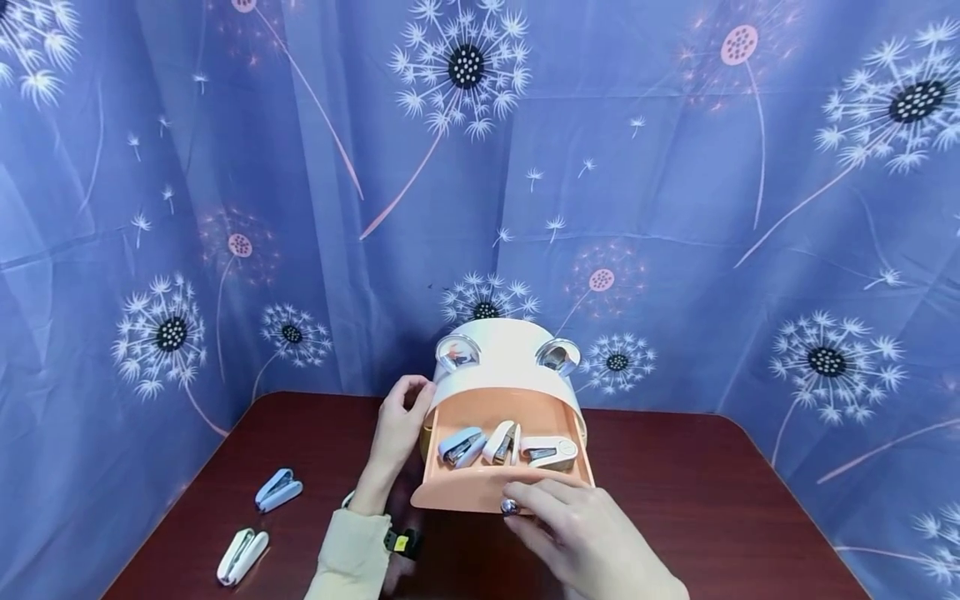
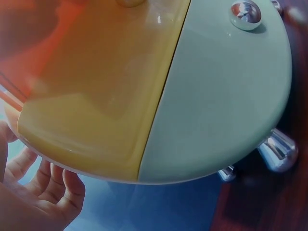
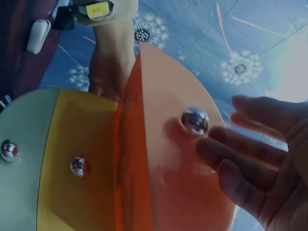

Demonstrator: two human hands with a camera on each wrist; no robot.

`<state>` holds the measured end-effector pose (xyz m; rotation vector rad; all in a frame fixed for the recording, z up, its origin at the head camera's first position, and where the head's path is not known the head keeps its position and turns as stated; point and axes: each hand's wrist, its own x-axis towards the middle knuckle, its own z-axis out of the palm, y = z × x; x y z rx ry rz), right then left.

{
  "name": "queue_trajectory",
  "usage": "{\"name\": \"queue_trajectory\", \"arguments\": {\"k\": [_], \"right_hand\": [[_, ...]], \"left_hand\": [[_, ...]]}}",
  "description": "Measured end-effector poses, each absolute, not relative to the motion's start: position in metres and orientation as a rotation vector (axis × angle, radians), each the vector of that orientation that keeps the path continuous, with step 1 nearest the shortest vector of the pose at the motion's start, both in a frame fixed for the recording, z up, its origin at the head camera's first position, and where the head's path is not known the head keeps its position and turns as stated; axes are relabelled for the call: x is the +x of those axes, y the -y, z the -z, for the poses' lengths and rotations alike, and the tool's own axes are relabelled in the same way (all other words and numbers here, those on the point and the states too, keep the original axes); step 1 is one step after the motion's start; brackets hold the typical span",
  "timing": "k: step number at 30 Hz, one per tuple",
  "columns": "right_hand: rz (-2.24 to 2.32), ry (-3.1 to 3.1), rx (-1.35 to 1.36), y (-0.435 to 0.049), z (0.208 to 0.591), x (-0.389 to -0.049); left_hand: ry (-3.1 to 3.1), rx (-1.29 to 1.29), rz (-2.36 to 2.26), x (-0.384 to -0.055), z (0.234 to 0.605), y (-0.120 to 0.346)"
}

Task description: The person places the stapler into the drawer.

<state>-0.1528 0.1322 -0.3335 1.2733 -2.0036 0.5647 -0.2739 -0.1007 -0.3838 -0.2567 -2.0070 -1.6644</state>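
Observation:
The top drawer (image 1: 480, 492), peach-orange, stands pulled out of a rounded white cabinet (image 1: 510, 354). Inside it lie a blue mini stapler (image 1: 462, 447) and two white ones, the middle stapler (image 1: 501, 442) and the right stapler (image 1: 549, 452). My right hand (image 1: 573, 529) is at the drawer front, fingers loosely spread close beside its chrome knob (image 3: 195, 120). On the cabinet's left side rests my left hand (image 1: 397, 421), its bent fingers touching the outer wall near the yellow drawer (image 2: 91, 130).
Left on the dark red table (image 1: 675, 500) lie a blue stapler (image 1: 278, 490) and a white stapler (image 1: 242, 557). Below the yellow drawer is a pale green drawer (image 2: 221, 86), above chrome feet (image 2: 279, 150). A blue dandelion-print curtain (image 1: 675, 208) hangs behind the cabinet.

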Motion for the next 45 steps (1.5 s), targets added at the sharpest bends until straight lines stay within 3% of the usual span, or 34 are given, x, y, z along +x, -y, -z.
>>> {"name": "queue_trajectory", "arguments": {"k": [7,23,45], "right_hand": [[-0.415,2.145,1.114,-0.128,0.343,-0.152],[-0.459,2.061,1.179,-0.124,0.351,-0.166],[-0.658,2.127,1.038,-0.117,0.357,-0.219]], "left_hand": [[1.998,-0.266,1.653,-0.272,0.385,0.102],[2.019,-0.246,1.628,-0.274,0.386,0.104],[2.008,-0.282,1.67,-0.276,0.389,0.105]]}}
